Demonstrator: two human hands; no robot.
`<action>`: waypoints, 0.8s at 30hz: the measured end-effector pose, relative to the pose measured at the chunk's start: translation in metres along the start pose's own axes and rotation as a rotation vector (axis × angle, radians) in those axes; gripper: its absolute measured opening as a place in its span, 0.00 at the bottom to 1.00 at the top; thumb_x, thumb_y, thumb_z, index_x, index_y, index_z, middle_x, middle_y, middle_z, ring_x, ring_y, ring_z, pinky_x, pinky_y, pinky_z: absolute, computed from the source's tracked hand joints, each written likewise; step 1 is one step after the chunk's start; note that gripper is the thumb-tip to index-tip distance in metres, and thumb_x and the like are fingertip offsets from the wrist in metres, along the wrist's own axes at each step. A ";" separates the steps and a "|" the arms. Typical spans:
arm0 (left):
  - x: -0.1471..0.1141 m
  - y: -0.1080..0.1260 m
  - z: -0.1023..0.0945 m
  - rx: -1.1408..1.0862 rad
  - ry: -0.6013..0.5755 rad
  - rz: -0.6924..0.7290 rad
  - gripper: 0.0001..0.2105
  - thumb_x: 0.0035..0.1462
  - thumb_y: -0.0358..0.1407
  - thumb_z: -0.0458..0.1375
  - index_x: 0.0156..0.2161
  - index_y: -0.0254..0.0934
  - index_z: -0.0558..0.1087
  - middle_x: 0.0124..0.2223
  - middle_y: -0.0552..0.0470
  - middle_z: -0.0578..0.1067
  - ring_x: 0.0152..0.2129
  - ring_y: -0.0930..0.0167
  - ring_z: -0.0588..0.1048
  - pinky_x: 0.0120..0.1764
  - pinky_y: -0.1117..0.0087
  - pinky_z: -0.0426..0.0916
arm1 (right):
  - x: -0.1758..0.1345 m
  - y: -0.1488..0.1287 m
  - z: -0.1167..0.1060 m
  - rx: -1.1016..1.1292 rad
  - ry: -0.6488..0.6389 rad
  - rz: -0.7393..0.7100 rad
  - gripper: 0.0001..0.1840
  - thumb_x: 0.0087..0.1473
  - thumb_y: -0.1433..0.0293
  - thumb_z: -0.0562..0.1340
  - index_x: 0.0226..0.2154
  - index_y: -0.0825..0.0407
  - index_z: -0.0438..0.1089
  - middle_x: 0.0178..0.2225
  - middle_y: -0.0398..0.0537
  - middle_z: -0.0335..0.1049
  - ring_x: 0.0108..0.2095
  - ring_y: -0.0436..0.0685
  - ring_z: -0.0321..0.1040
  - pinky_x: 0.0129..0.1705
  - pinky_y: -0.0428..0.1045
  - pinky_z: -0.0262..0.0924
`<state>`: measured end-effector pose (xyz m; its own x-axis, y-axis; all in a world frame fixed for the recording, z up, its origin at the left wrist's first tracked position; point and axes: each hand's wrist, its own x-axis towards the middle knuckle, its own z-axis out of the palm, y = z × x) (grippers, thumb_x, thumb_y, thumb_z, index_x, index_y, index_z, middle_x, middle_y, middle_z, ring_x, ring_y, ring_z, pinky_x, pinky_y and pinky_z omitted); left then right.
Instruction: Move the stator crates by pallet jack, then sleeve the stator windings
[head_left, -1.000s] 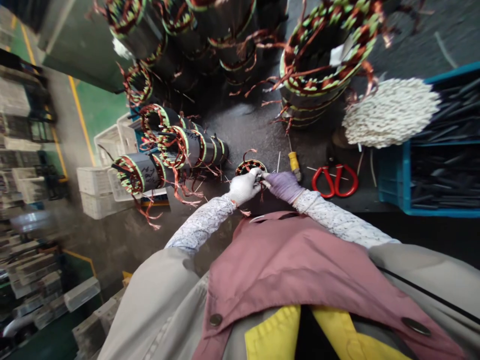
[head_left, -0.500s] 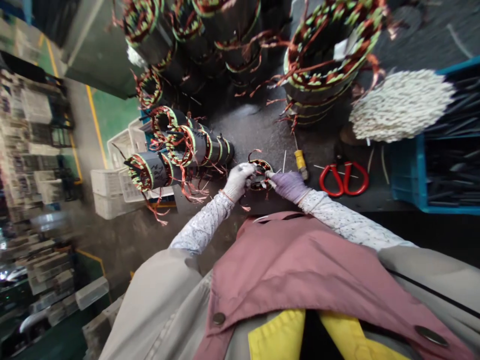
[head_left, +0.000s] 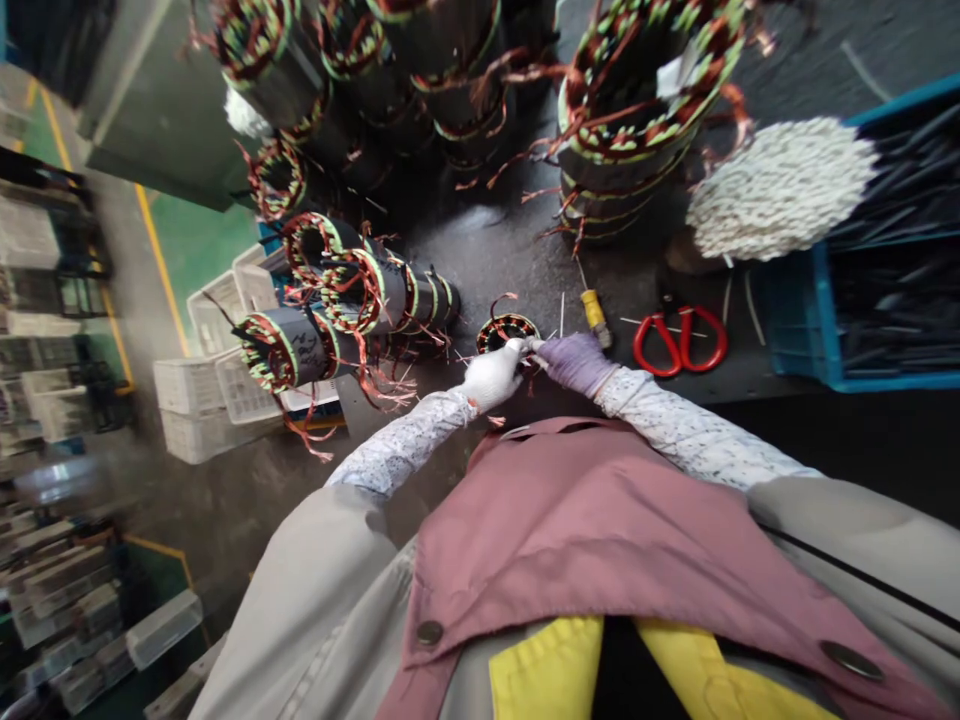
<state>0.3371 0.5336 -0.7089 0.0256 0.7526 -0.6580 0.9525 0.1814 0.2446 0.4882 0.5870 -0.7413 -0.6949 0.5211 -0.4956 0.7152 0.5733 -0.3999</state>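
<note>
A small motor stator (head_left: 489, 333) with a ring of copper windings stands on the dark bench in front of me. My left hand (head_left: 493, 377), in a white glove, is closed at the near rim of this stator, its fingertips pinched. My right hand (head_left: 576, 364), in a purple glove, is closed too, and its fingertips meet those of the left at the stator's near right side. Whatever lies between the fingers is too small to make out. Just beyond my right hand is a yellow-handled screwdriver (head_left: 595, 318). A thin white strip (head_left: 562, 313) lies beside the stator.
Red-handled scissors (head_left: 679, 340) lie to the right, near a bundle of white cord (head_left: 784, 188) and a blue bin (head_left: 802, 318) of dark tubes. Wound stators (head_left: 281, 345) lie at left; a larger stator stack (head_left: 630, 175) stands behind. White crates (head_left: 196, 385) are beyond the bench's left edge.
My left hand has moved from the stator's left side round to its near rim, to my right fingertips. More of the stator's ring shows. The whole view has shifted slightly.
</note>
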 end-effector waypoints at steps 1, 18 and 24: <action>0.000 0.002 -0.004 0.079 0.016 -0.001 0.22 0.58 0.38 0.56 0.58 0.36 0.66 0.43 0.41 0.79 0.39 0.58 0.79 0.41 0.61 0.70 | -0.001 -0.001 0.000 0.000 -0.003 0.005 0.24 0.65 0.63 0.46 0.56 0.53 0.67 0.41 0.60 0.76 0.40 0.63 0.74 0.32 0.50 0.52; 0.007 -0.013 -0.032 -0.418 0.384 0.116 0.09 0.61 0.37 0.54 0.36 0.35 0.76 0.40 0.47 0.78 0.38 0.70 0.76 0.47 0.67 0.70 | -0.009 0.009 0.034 0.306 0.204 0.040 0.24 0.62 0.63 0.52 0.58 0.51 0.66 0.47 0.58 0.75 0.43 0.63 0.74 0.42 0.54 0.64; 0.035 -0.039 -0.028 0.106 0.161 0.384 0.06 0.57 0.34 0.60 0.37 0.40 0.79 0.62 0.47 0.68 0.64 0.61 0.57 0.65 0.52 0.51 | 0.011 0.000 0.072 0.877 0.793 0.343 0.31 0.62 0.59 0.43 0.52 0.60 0.69 0.48 0.63 0.73 0.49 0.61 0.71 0.51 0.56 0.66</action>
<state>0.2927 0.5711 -0.7217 0.3447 0.8435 -0.4119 0.9092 -0.1910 0.3699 0.4863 0.5471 -0.8020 -0.0960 0.9763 -0.1938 0.4659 -0.1280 -0.8755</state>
